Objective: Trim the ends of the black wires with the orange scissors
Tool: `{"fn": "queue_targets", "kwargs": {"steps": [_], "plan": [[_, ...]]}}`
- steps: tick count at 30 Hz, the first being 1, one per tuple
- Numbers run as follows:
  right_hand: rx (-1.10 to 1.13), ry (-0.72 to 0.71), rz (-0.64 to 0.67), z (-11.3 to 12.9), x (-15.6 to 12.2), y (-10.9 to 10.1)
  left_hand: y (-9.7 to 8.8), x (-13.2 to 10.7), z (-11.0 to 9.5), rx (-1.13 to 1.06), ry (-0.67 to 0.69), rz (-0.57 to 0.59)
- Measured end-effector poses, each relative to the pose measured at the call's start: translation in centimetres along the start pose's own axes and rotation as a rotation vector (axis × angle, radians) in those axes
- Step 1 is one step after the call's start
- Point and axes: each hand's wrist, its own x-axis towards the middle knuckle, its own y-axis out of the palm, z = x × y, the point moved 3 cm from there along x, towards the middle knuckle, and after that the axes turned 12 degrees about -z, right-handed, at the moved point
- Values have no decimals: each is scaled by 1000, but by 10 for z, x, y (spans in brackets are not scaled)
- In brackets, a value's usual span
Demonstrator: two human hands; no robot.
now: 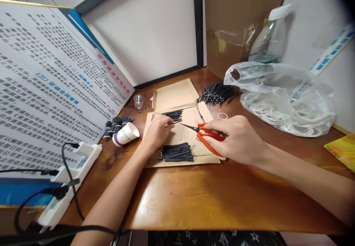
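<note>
My right hand [235,137] is closed around orange-handled snips [206,133], whose blades point left over a flattened cardboard sheet [177,96]. My left hand [158,129] rests on the cardboard with its fingers pinched on the end of a small bundle of thin black wires [173,115]. A second row of black wires [177,152] lies on the cardboard just below my left hand. The blade tips sit a short way right of the left hand's fingers.
A loose pile of black wires [219,92] lies at the back by a clear plastic bag [288,98] of rubber bands. One rubber band [222,116], a tipped paper cup [126,134], bundled wires [116,124], a small clear cup [138,101], a power strip [69,179], a plastic bottle [270,35] and a leaning printed board [50,83] surround the cardboard.
</note>
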Motion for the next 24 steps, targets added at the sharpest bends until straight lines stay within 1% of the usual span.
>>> {"fn": "queue_targets", "kwargs": {"steps": [3,5,7,9,13,20,24], "plan": [[0,-2,-6,-1,0,0,7,2,0,23,4,-35],[-1,-6,-14,-2,1,-1,6,1,0,27,2,-79],[-6,-7,-17,-3,2,-1,2,-2,0,23,8,-96],[-10,-6,-20,-4,3,-2,-1,-6,0,15,28,-59],[-15,-16,-23,-5,2,-3,-1,-13,-1,-2,66,63],[-26,-9,0,-6,1,-2,4,-15,-10,-126,132,176],[-33,-18,0,-6,1,-2,-8,-17,-19,-148,137,208]]}}
